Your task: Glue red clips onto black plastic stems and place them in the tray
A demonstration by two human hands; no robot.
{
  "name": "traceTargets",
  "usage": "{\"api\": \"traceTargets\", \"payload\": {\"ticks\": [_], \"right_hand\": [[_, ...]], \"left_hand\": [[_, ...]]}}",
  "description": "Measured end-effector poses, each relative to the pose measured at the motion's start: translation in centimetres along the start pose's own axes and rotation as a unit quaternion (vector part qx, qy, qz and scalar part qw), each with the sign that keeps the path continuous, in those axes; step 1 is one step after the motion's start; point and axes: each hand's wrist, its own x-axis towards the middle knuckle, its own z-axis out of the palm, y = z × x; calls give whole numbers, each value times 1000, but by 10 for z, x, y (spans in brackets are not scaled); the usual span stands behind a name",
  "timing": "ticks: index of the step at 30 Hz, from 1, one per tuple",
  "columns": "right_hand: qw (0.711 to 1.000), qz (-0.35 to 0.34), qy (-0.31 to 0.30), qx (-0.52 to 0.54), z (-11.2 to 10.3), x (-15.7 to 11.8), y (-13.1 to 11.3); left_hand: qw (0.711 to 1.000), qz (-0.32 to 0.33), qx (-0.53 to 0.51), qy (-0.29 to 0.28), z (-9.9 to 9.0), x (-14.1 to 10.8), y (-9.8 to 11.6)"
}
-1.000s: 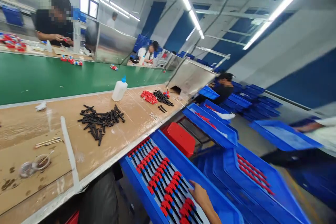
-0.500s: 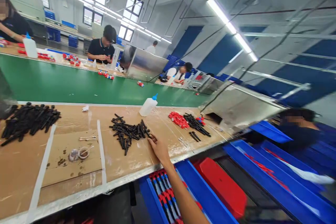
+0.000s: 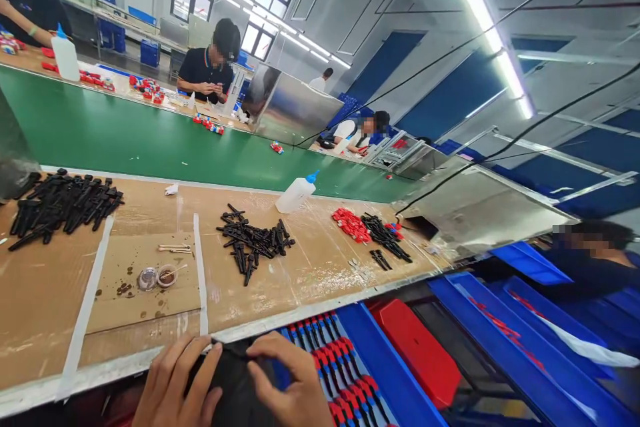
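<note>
Between the fingertips of the left hand [image 3: 174,383] and right hand [image 3: 294,387], a dark strip [image 3: 234,349] seems to run crosswise, about equally near both; whether either grips it, I cannot tell. The right thumb and index look parted, the left fingers bent. Beyond them lie black rods [image 3: 255,240]; rightward, a tray [image 3: 383,355].
</note>
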Motion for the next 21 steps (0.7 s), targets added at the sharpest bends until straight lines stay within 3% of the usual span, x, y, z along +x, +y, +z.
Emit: {"api": "traceTargets", "payload": {"ticks": [4,6,8,10,12,15,18,21], "right_hand": [[997,-1,-54,46,35,4,-18],[995,18,-61,77,46,8,-19],[991,38,-69,110,56,15,-16],[988,58,-63,132,66,26,-12],[987,80,-33,136,76,42,-7],[986,119,14,113,90,71,-4],[988,125,32,90,101,96,-4],[992,100,28,73,110,110,-5]], "left_hand": [[996,43,-8,-75,-7,3,-11],[992,24,-21,-119,-16,-5,-17],[985,-50,-67,-152,-26,-12,-19],[958,-166,-163,-165,-36,-15,-18],[891,-320,-287,-148,-42,-12,-16],[714,-496,-489,-71,-47,-3,-15],[559,-547,-623,25,-47,6,-20],[462,-560,-684,70,-46,10,-27]]}}
